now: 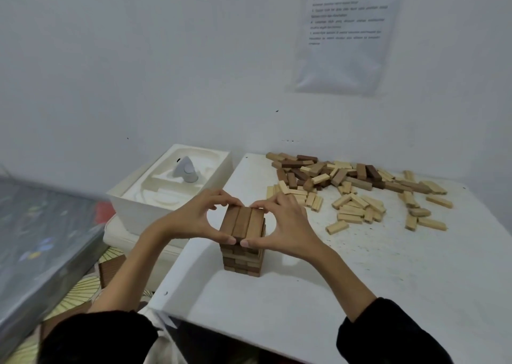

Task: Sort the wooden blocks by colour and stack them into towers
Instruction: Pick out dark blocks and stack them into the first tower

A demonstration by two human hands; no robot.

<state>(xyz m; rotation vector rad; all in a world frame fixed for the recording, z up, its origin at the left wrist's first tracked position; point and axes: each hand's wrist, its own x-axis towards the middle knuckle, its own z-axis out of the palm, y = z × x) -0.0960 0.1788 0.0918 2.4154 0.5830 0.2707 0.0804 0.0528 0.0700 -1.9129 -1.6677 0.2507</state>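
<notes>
Leftward, box (144, 207) holds device (187, 173); hands (191, 219) (288, 225) pinch tower (242, 258).

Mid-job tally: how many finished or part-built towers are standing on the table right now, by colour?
brown tower: 1
light tower: 0
Total: 1
The loose blocks, light and brown mixed, are unstacked and too jumbled to count.

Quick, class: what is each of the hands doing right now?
Left hand: pinches the top layer of the brown tower, thumb near, fingers far.
Right hand: pinches the same top layer on its other side.
</notes>
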